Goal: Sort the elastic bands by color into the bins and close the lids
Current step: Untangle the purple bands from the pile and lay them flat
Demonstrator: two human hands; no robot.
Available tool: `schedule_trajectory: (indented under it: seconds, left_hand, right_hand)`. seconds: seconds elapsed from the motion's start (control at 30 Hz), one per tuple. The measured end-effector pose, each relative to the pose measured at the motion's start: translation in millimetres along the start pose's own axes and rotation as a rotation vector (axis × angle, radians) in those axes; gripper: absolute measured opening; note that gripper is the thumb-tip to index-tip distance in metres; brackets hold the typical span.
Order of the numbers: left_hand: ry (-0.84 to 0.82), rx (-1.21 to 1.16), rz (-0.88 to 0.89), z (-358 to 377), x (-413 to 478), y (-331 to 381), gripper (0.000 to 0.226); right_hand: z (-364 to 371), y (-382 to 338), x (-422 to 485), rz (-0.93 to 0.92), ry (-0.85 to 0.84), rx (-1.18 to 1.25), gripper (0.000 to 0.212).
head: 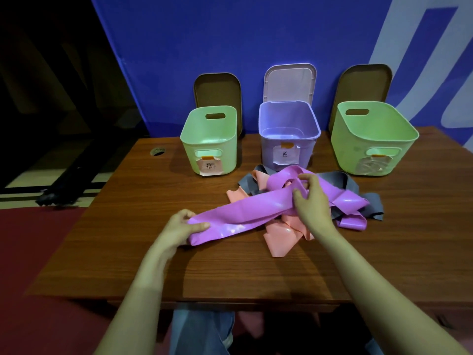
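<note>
Purple dominates the head view: a person holds a purple band (pixel 245 213) low over the desk (pixel 179 272), its long axis running from the near left up toward the lilac bin (pixel 268 155). The left hand (pixel 179 231) pinches the band's near end between thumb and fingers, well short of that bin. The right hand (pixel 313 201), its grip curled round the band's far stretch, sits just in front of the bin and is the nearer of the two. The band's tail lies tangled with pink bands (pixel 281 234) and grey bands (pixel 373 203) in a heap before the bin. The bin stands open with its lid (pixel 289 83) raised behind it. Going by this layout, a forward lift led by the right hand looks the shortest way in.
</note>
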State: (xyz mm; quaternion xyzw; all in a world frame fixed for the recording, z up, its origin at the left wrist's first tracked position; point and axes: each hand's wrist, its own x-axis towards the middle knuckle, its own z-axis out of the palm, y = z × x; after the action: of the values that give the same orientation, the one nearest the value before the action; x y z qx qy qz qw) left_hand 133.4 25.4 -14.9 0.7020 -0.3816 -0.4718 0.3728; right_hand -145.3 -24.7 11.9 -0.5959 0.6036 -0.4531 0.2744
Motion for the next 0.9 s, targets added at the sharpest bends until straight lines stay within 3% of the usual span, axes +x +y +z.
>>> schedule_trajectory:
  seconds: [0.1,0.27,0.4,0.5,0.63,0.73,0.9]
  left_hand:
    - [0.027,-0.236,-0.122,-12.2,-1.5,-3.5,0.039]
    - [0.225,-0.213,-0.179,-21.2,3.9,-13.4,0.065]
    - [0.371,-0.302,-0.126,-34.8,16.4,-24.4,0.051]
    - [0.406,-0.214,-0.108,-36.6,20.4,-32.0,0.051]
    - [0.48,-0.169,-0.081,-34.3,23.0,-38.4,0.033]
    - [0.629,-0.073,0.043,-37.0,21.1,-41.2,0.022]
    - [0.687,-0.091,0.228,-28.1,12.6,-46.8,0.022]
  right_hand:
    - [11.3,3.4,-16.4,0.012,-0.059,-0.026,0.029]
    - [35.2,4.8,-44.6,0.047,-0.208,-0.01,0.031]
    - [47.4,14.3,-55.7,0.069,-0.272,-0.1,0.034]
    - [50.2,23.0,-57.8,0.01,-0.275,-0.215,0.034]
    - [52.8,20.2,-57.4,-0.006,-0.289,-0.344,0.028]
    - [50.8,18.1,-55.1,-0.079,-0.205,-0.301,0.029]
    - [51.6,24.7,-56.2,-0.156,-0.206,-0.333,0.026]
